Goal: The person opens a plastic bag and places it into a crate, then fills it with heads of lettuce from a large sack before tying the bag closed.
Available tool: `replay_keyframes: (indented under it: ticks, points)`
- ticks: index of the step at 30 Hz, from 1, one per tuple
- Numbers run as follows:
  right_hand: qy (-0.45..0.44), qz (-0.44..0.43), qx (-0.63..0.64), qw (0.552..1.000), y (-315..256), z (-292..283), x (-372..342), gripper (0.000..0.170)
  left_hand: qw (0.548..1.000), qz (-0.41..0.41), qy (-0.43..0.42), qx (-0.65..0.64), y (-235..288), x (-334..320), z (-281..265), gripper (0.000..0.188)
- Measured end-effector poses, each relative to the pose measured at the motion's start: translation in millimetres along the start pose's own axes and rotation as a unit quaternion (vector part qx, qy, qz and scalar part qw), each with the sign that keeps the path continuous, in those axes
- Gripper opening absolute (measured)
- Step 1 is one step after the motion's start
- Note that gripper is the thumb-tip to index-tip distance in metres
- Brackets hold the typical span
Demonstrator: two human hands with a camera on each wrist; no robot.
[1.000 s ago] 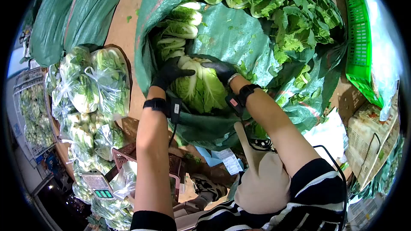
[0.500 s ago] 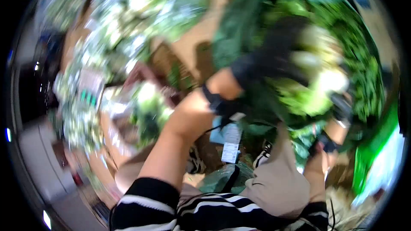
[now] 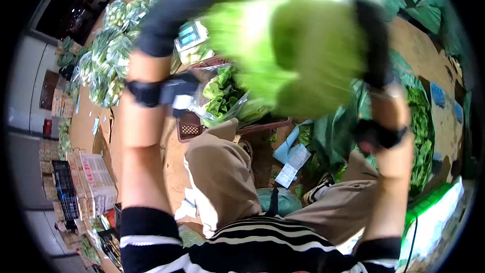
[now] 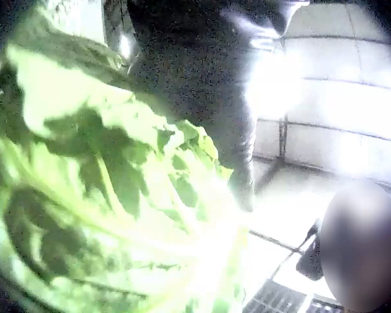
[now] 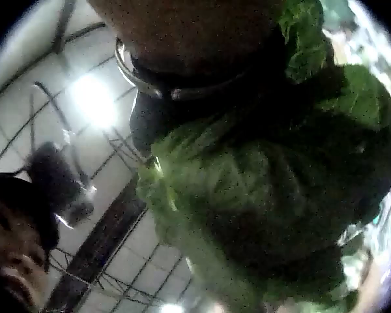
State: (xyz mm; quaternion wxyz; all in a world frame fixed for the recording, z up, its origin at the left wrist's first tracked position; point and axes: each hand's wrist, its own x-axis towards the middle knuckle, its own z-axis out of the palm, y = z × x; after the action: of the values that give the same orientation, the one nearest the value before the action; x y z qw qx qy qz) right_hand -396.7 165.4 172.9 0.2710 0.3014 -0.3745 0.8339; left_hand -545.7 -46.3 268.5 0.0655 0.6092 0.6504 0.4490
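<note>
Both black-gloved hands are raised high and close to the head camera, holding pale green Chinese cabbage point(image 3: 313, 55) between them. The left hand point(image 3: 197, 7) grips its left side; the right hand point(image 3: 375, 40) wraps the opposite side. Motion blurs the leaves, and I cannot tell whether this is one head or more. White stem ends face away, at the top of the head view. Crinkled outer leaves of the cabbage point(image 4: 117, 176) fill much of the left wrist view. In the right wrist view, leaves cover most of the right hand's fingers.
Below the hands stands a maroon crate point(image 3: 189, 127) with a clear bag of leafy greens point(image 3: 222, 93). A scale point(image 3: 192, 36) with a lit display is behind it. Bagged vegetables point(image 3: 113, 55) lie at left. A green sack point(image 3: 336, 124) and leafy greens point(image 3: 419, 141) are at right.
The hands have lifted the cabbage out of the green sack and brought it up close to the head camera. The head view has swung left toward the crate and scale.
</note>
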Motion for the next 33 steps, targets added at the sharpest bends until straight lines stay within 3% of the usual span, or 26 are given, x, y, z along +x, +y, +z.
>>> replay_keyframes:
  ticks: [1, 2, 3, 4, 5, 6, 7, 8, 9, 10, 11, 12, 13, 17, 18, 19, 21, 22, 23, 25, 26, 28, 31, 32, 33]
  points:
    - [0.006, 0.045, 0.056, 0.997, 48, 16, 2, 0.038, 0.999, -0.052, -0.004, 0.010, -6, -19, -27, 0.051]
    - [0.024, 0.105, 0.131, 0.986, 111, 28, 4, 0.038, 0.993, -0.108, -0.048, -0.011, -19, -33, -50, 0.059]
    - [0.066, 0.158, 0.190, 0.967, 160, 38, -1, 0.038, 0.979, -0.200, 0.002, 0.037, -36, -51, -62, 0.066]
    - [0.124, 0.207, 0.257, 0.936, 207, 44, -10, 0.038, 0.957, -0.266, -0.010, 0.113, -44, -59, -62, 0.068]
    - [0.182, 0.224, 0.318, 0.903, 245, 44, -24, 0.038, 0.941, -0.326, -0.020, 0.093, -72, -70, -64, 0.071]
    - [0.227, 0.209, 0.363, 0.879, 271, 44, -37, 0.038, 0.914, -0.394, -0.100, 0.005, -84, -73, -57, 0.074]
    - [0.227, 0.168, 0.421, 0.862, 283, 49, -54, 0.039, 0.876, -0.469, -0.111, -0.003, -83, -74, -39, 0.071]
    - [0.245, 0.134, 0.404, 0.871, 290, 51, -70, 0.040, 0.875, -0.462, -0.135, 0.060, -139, -92, -37, 0.071]
    - [0.278, 0.157, 0.390, 0.864, 286, 52, -89, 0.042, 0.841, -0.479, -0.250, 0.001, -138, -81, -15, 0.073]
    - [0.309, 0.181, 0.376, 0.854, 283, 54, -108, 0.043, 0.814, -0.488, -0.309, 0.056, -141, -74, 5, 0.072]
    - [0.355, 0.259, 0.362, 0.822, 277, 51, -123, 0.045, 0.762, -0.494, -0.416, 0.031, -198, -77, 22, 0.070]
    - [0.354, 0.219, 0.281, 0.865, 304, 26, -143, 0.041, 0.763, -0.491, -0.421, 0.026, -214, -71, 31, 0.070]
    - [0.381, 0.221, 0.231, 0.868, 315, 4, -164, 0.041, 0.785, -0.445, -0.427, 0.056, -225, -62, 48, 0.070]
    - [0.508, 0.251, -0.016, 0.824, 330, -73, -228, 0.041, 0.846, -0.249, -0.441, 0.167, -254, -34, 123, 0.071]
    - [0.526, 0.253, -0.085, 0.807, 334, -88, -234, 0.042, 0.847, -0.244, -0.443, 0.160, -266, -34, 129, 0.071]
    - [0.538, 0.255, -0.157, 0.788, 338, -99, -239, 0.042, 0.882, -0.187, -0.415, 0.125, -282, -36, 132, 0.072]
    - [0.534, 0.241, -0.342, 0.734, 351, -115, -243, 0.042, 0.919, -0.116, -0.360, 0.111, -326, -62, 143, 0.074]
    - [0.523, 0.231, -0.432, 0.698, 354, -120, -243, 0.043, 0.900, -0.142, -0.366, 0.188, -335, -78, 151, 0.073]
    - [0.508, 0.160, -0.613, 0.583, 362, -117, -234, 0.041, 0.875, -0.166, -0.370, 0.265, -334, -96, 156, 0.073]
    - [0.453, 0.166, -0.602, 0.636, 340, -107, -222, 0.041, 0.918, -0.110, -0.224, 0.308, -320, -125, 161, 0.077]
    - [0.454, 0.173, -0.602, 0.634, 337, -102, -220, 0.041, 0.921, -0.080, -0.201, 0.325, -315, -134, 163, 0.083]
    - [0.420, 0.254, -0.666, 0.562, 332, -104, -222, 0.042, 0.893, -0.104, -0.227, 0.374, -294, -144, 161, 0.095]
    - [0.403, 0.263, -0.674, 0.561, 330, -105, -219, 0.046, 0.847, -0.161, -0.290, 0.415, -276, -145, 165, 0.104]
    - [0.364, 0.282, -0.671, 0.581, 323, -105, -221, 0.050, 0.815, -0.197, -0.331, 0.433, -275, -148, 166, 0.108]
    - [0.327, 0.250, -0.691, 0.593, 322, -114, -232, 0.052, 0.816, -0.203, -0.330, 0.430, -279, -152, 165, 0.108]
